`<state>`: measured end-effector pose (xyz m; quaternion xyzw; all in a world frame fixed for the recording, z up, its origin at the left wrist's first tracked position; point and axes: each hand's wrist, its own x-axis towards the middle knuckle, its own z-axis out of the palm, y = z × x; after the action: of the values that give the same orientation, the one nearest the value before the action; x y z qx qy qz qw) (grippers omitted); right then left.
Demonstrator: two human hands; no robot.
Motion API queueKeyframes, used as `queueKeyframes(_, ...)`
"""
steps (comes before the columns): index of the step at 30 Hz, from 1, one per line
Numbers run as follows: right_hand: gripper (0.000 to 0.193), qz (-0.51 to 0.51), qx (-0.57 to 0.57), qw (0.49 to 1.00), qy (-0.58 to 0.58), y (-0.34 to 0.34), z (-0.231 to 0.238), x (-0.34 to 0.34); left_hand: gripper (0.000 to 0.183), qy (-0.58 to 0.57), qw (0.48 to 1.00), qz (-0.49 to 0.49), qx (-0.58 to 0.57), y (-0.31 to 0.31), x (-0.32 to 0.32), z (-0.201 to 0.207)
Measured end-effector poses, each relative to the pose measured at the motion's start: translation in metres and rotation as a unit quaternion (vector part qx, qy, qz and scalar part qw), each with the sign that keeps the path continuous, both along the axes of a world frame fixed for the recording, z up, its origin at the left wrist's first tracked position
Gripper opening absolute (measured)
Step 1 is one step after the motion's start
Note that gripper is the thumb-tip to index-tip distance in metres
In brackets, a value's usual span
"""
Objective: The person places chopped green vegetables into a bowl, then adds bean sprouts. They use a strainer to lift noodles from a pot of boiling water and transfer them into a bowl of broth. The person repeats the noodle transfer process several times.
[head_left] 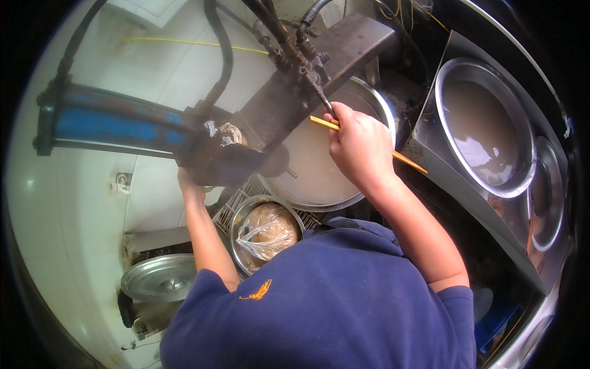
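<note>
My right hand [364, 144] is closed round the end of a thin metal lever [320, 93] that slants down from a pipe fitting. The same fist holds long wooden chopsticks [409, 162], which stick out on both sides of it. Below lies a big round pot [376, 98] of cloudy, pale liquid [322, 163], with steam over it. My left hand [192, 184] reaches up behind the dark end of a blue hydraulic cylinder [117, 120]; its fingers are hidden there. Crumpled cloth or plastic [231, 133] sits on top of that end.
A metal bowl [235, 252] with a plastic-wrapped brownish lump [270, 227] stands close to my body on a wire rack [230, 206]. To the left is a round metal lid [160, 277]. Wide basins [439, 92] stand at the right. Black hoses [222, 49] hang overhead beside a steel beam [362, 40].
</note>
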<state>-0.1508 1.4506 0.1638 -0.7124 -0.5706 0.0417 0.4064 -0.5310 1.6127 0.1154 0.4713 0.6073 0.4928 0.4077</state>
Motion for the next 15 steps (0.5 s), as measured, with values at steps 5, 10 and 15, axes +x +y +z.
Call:
queueKeyframes(5, 0.014, 0.001, 0.004, 1.000, 0.002, -0.0006, 0.0002, -0.0009, 0.039, -0.040, 0.999, 0.014, 0.000, 0.0016, -0.0026, -0.0018)
queueKeyframes(10, 0.014, 0.003, 0.001, 1.000, -0.002, -0.0014, 0.0012, -0.0012, 0.038, -0.058, 0.998, 0.023, -0.026, 0.0000, -0.0061, -0.0018)
queueKeyframes(15, 0.013, 0.005, -0.009, 1.000, 0.003, -0.0022, 0.0011, -0.0012, 0.037, -0.026, 0.999, 0.019, -0.032, 0.0008, -0.0047, 0.0000)
